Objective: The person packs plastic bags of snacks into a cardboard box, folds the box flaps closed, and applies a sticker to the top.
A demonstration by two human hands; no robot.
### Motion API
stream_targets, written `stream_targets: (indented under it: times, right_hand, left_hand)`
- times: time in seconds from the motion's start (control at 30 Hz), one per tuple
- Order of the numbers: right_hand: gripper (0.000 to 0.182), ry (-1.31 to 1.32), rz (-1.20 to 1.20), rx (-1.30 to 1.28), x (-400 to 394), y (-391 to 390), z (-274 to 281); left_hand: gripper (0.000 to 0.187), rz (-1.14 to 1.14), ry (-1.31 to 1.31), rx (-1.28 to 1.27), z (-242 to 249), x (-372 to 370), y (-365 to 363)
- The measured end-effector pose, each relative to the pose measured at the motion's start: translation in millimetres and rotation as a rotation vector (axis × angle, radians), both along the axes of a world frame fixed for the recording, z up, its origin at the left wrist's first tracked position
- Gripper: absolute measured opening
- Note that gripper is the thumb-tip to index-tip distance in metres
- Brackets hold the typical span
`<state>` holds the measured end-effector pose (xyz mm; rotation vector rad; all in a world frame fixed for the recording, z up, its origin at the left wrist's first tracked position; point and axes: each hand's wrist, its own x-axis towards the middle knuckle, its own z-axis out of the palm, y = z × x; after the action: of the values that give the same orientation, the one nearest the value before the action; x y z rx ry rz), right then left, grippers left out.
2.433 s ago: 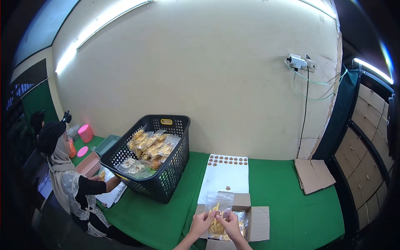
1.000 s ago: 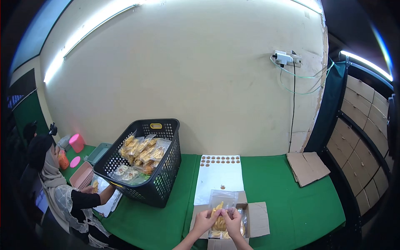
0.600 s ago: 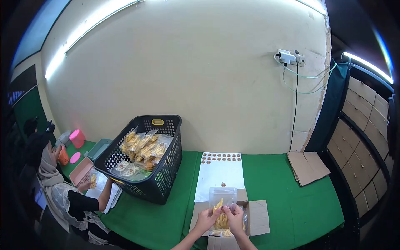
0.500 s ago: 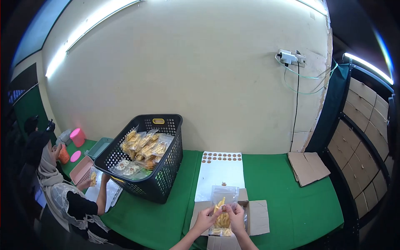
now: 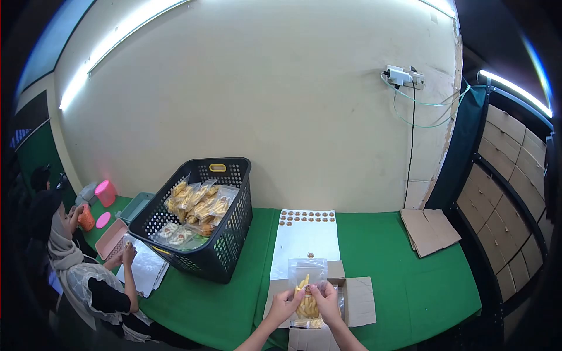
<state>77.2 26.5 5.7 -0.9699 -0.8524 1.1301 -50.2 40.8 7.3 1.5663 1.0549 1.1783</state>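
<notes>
A clear zip bag of yellow stick-shaped snacks (image 5: 307, 305) stands over an open cardboard box (image 5: 360, 295). My left hand (image 5: 285, 306) and my right hand (image 5: 326, 303) are closed at the two sides of its front. Fingertips of both meet around a small round brown sticker (image 5: 308, 289) on the bag's face; the thumbs partly cover it. Behind the bag lies a white sheet (image 5: 304, 243) with rows of similar stickers along its top and a single one lower down. More packets show inside the box, mostly hidden.
Left of the sheet, a black perforated basket (image 5: 234, 240) holds several filled snack bags (image 5: 202, 202). Flattened cardboard (image 5: 430, 232) lies at the right on the green cloth (image 5: 410, 281). A co-worker (image 5: 99, 286) sits at far left near a pink tray (image 5: 111, 238).
My thumbs have come closer together over the sticker on the bag. The view has shifted slightly. At left, the co-worker's hand has risen from the papers.
</notes>
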Motion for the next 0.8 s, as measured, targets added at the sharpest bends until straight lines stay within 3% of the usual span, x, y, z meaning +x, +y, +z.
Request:
stream_targets:
  times: [0.07, 0.2, 0.37, 0.5, 0.8]
  right_hand:
    - [0.011, -0.063, 0.029, 0.007, 0.3, 0.2, -1.2]
    - [0.015, -0.165, 0.075, -0.062, 4.1, -2.5, -9.8]
    - [0.018, -0.171, -0.040, 0.020, -2.7, -8.8, 7.3]
    - [0.017, -0.199, -0.046, 0.010, 0.7, -9.3, 2.2]
    - [0.024, -0.125, 0.127, -0.033, 6.5, -11.2, 2.7]
  left_hand:
    - [0.031, 0.042, -0.101, -0.034, 1.7, 1.9, -1.2]
    - [0.032, 0.051, 0.016, 0.021, 15.7, -1.1, -2.6]
    - [0.025, -0.031, 0.109, 0.083, 2.9, -5.6, 1.6]
    - [0.027, -0.009, -0.013, 0.119, 4.0, 1.9, 0.4]
    - [0.027, 0.028, 0.035, 0.094, 7.1, 3.3, 0.1]
